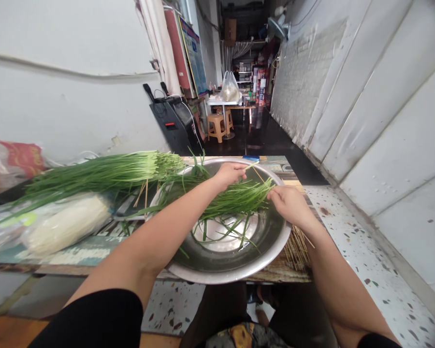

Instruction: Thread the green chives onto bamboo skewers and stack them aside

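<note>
A wide steel basin [226, 276] holds loose green garlic chives [235, 198], with several blades lying across its bottom. Over the basin's far side, my left hand [232, 175] is closed on chives, whose pale ends stick out to the right. My right hand [288, 200] is closed at the right rim, its fingertips pinched beside the chive ends. A thin bamboo skewer [258, 175] slants from near the left hand down to the right fingertips; its lower end is hidden by chives and fingers.
A big bunch of chives [105, 174] lies left of the basin, near a plastic-wrapped pale bundle [67, 222]. Many bamboo skewers [296, 249] lie on the table at right. Beyond are a black machine [174, 123], stools [216, 126] and a small table [217, 102].
</note>
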A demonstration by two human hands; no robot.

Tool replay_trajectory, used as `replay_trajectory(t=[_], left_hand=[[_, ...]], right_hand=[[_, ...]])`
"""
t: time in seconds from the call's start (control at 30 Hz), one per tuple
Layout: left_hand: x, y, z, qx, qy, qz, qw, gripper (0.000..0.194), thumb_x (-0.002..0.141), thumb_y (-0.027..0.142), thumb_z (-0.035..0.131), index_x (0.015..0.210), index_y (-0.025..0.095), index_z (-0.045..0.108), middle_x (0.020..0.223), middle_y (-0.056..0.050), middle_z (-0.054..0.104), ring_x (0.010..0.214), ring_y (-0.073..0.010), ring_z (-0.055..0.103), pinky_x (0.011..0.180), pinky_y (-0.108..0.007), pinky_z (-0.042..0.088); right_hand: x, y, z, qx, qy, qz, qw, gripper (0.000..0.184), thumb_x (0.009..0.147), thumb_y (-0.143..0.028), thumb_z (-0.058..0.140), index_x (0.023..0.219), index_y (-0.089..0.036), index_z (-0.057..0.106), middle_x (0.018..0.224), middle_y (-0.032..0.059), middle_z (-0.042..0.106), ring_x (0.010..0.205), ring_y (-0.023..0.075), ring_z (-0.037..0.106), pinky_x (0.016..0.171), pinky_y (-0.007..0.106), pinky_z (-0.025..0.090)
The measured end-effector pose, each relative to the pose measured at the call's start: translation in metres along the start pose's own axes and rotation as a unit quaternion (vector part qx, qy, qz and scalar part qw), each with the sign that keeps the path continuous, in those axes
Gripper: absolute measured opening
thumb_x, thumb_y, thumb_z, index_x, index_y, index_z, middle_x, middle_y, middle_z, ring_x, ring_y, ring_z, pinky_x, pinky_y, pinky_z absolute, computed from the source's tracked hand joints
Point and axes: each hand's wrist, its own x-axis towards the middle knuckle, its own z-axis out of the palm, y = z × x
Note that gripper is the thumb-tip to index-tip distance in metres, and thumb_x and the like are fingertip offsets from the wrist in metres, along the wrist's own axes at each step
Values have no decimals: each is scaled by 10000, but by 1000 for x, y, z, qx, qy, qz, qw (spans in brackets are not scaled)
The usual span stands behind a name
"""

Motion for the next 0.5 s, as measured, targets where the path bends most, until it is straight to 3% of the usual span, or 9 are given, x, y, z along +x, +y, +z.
replay_trajectory(t=[0.5], left_hand=[[0, 0, 2, -7, 5, -7, 1000, 318, 791, 119, 554, 1088, 109, 666, 610, 4, 599, 373, -19, 315, 386, -176, 225]], right_hand=[[0, 3, 3, 4, 10, 2, 1000, 297, 821, -203, 388, 704, -179, 659, 680, 48, 657, 688, 176, 563, 668, 262, 358]])
